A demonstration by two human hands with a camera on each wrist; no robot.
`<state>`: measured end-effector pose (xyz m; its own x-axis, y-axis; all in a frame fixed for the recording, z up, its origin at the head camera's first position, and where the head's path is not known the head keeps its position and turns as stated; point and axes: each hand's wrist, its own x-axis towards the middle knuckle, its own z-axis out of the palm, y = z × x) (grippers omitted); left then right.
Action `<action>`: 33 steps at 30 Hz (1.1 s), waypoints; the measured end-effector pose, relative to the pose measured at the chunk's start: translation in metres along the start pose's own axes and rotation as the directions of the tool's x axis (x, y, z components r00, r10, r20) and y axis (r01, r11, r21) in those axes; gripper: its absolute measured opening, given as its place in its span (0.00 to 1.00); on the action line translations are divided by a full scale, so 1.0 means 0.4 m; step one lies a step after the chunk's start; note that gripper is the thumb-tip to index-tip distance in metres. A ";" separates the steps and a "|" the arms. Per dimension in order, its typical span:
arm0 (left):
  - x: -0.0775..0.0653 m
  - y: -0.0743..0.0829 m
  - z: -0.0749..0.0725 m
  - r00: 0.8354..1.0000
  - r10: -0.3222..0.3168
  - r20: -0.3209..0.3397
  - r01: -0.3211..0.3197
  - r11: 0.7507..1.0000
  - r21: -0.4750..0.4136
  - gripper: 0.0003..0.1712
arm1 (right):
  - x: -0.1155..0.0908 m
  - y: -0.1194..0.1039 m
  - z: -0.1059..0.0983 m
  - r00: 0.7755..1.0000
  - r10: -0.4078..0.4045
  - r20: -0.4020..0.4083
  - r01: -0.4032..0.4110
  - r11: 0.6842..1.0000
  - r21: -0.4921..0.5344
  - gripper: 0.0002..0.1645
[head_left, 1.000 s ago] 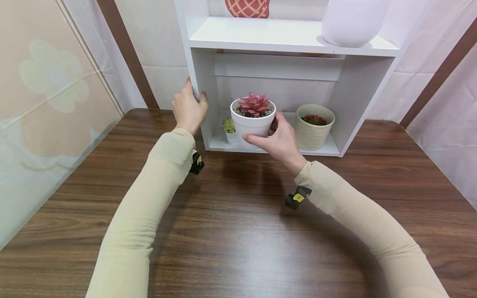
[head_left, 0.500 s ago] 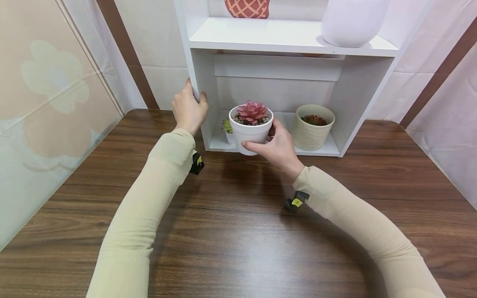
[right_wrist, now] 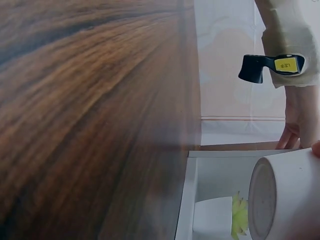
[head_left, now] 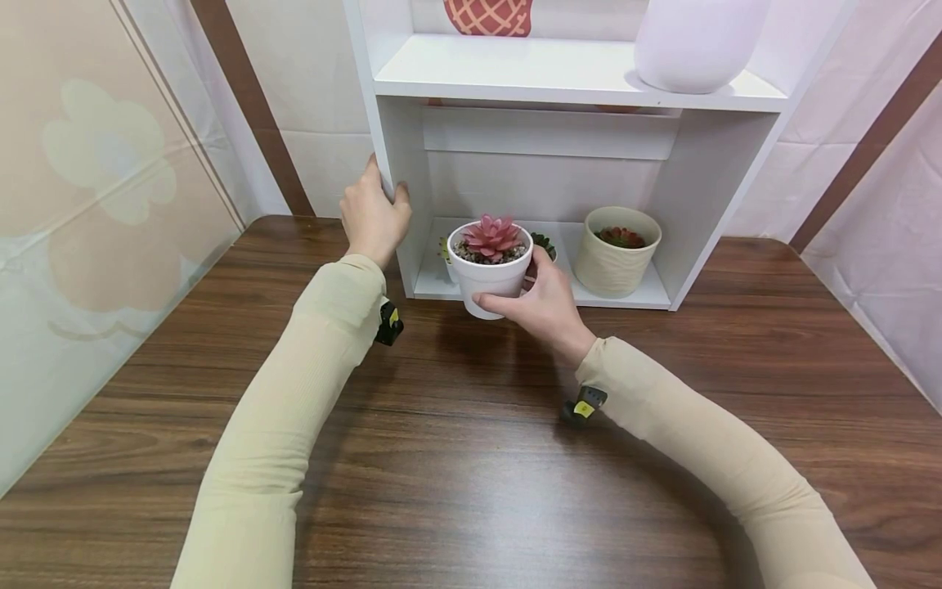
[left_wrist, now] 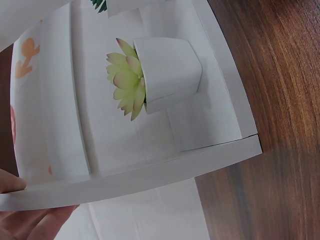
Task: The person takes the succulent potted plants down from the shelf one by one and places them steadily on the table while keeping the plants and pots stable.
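A round white pot [head_left: 486, 282] with a pink succulent [head_left: 491, 238] is gripped from its right side by my right hand [head_left: 548, 303], thumb across the front. It hangs at the front of the lower shelf compartment, and its bare underside shows in the right wrist view. My left hand [head_left: 374, 214] grips the left side panel [left_wrist: 125, 175] of the white shelf, thumb inside and fingers outside. Behind the lifted pot stands a small white pot [left_wrist: 167, 72] with a green succulent [left_wrist: 127, 80], mostly hidden in the head view.
A cream ribbed pot [head_left: 614, 266] with a reddish succulent stands at the compartment's right. A dark green plant [head_left: 543, 243] shows behind my right hand. A large white vessel [head_left: 695, 49] stands on the upper shelf board [head_left: 515, 61]. Brown wooden table [head_left: 456, 458] spreads in front.
My right hand has brought the pink succulent's pot forward and down, slightly left, out toward the shelf's front edge. The dark green plant behind has come into view. My left hand stays put.
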<state>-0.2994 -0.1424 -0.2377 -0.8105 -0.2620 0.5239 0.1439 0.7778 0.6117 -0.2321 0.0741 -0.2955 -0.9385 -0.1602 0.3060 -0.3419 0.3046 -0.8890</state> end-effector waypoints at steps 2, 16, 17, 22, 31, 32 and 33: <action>0.000 0.000 0.000 1.000 0.003 -0.001 -0.003 1.000 -0.002 0.24 | -0.002 0.003 0.002 1.000 0.003 0.007 -0.003 1.000 -0.011 0.48; 0.000 0.001 -0.001 1.000 0.004 0.001 -0.004 1.000 -0.003 0.23 | -0.008 0.021 0.012 0.999 -0.008 0.034 0.010 0.997 -0.073 0.51; 0.000 0.001 -0.001 1.000 0.005 0.000 -0.005 1.000 -0.002 0.23 | -0.009 0.021 0.013 0.999 -0.005 0.034 0.007 0.997 -0.082 0.51; 0.000 -0.001 0.000 1.000 0.005 -0.001 -0.005 1.000 0.003 0.23 | -0.010 0.025 0.017 0.999 0.017 0.042 -0.012 0.993 -0.116 0.53; 0.001 -0.002 0.001 1.000 0.009 0.007 -0.009 1.000 0.002 0.24 | -0.014 0.034 0.023 0.998 0.038 0.059 -0.028 0.987 -0.161 0.54; 0.001 -0.002 0.001 1.000 0.009 0.007 -0.009 1.000 0.002 0.24 | -0.014 0.034 0.023 0.997 0.040 0.062 -0.029 0.985 -0.167 0.54; 0.000 -0.002 0.001 1.000 0.010 0.006 -0.010 1.000 0.000 0.24 | -0.014 0.035 0.024 0.997 0.042 0.064 -0.031 0.984 -0.173 0.54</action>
<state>-0.2997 -0.1428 -0.2382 -0.8124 -0.2510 0.5263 0.1518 0.7805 0.6065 -0.2312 0.0704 -0.3128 -0.9470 -0.2069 0.2456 -0.3162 0.4672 -0.8257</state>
